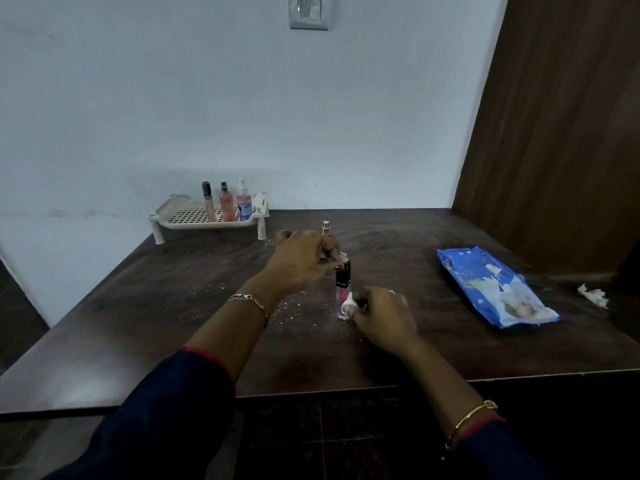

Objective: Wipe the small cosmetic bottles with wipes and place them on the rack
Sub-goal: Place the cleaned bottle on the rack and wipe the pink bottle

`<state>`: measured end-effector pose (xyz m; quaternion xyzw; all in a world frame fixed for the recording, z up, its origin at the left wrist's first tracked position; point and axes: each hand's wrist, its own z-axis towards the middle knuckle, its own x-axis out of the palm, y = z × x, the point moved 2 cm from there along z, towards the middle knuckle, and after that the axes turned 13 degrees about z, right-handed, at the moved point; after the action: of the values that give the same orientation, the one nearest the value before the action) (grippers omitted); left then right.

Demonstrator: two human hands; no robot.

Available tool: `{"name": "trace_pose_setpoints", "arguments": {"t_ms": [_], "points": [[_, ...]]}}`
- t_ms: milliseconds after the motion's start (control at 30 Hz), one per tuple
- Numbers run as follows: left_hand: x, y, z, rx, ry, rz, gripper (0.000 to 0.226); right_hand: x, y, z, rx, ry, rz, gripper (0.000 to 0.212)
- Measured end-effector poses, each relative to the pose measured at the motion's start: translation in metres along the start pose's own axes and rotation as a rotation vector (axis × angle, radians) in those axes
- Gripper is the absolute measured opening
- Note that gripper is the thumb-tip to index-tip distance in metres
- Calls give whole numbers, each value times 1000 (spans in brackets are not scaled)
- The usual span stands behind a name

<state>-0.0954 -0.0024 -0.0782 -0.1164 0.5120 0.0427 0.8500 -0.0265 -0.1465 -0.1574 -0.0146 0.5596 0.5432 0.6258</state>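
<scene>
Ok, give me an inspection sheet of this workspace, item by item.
Surface: dark wooden table, white crumbs scattered.
Job's things: pink bottle upright mid-table, wipe against its lower part; rack at back left holding three bottles; gold-capped bottle behind the left hand.
Clutter: blue wipes pack at right; crumpled wipe beyond it.
Hands: left hand grips the pink bottle's top; right hand holds the wipe.
Cables: nothing seen.
Surroundings: pale wall, switch plate, brown panel at right.

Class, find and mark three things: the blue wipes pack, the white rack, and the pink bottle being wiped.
blue wipes pack point(485, 282): head view, middle of its wrapper.
white rack point(188, 214): head view, bare perforated floor near its left end.
pink bottle point(343, 277): head view, its dark cap section.
</scene>
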Motion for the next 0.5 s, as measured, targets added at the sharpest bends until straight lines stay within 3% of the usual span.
{"name": "trace_pose_setpoints", "arguments": {"t_ms": [167, 267, 400, 500], "points": [[-6, -7, -6, 7, 4, 18, 10, -1, 9, -7, 0, 2, -25, 33], [-7, -9, -11, 16, -21, 11, 17, -2, 5, -1, 33, -40, 96, 38], [-3, -8, -11, 1, -35, -41, 49, -11, 7, 12, -11, -179, 332, 31], [-3, -8, -9, -13, -45, -39, 60, -18, 14, 20, -68, -230, 472, 42]]}}
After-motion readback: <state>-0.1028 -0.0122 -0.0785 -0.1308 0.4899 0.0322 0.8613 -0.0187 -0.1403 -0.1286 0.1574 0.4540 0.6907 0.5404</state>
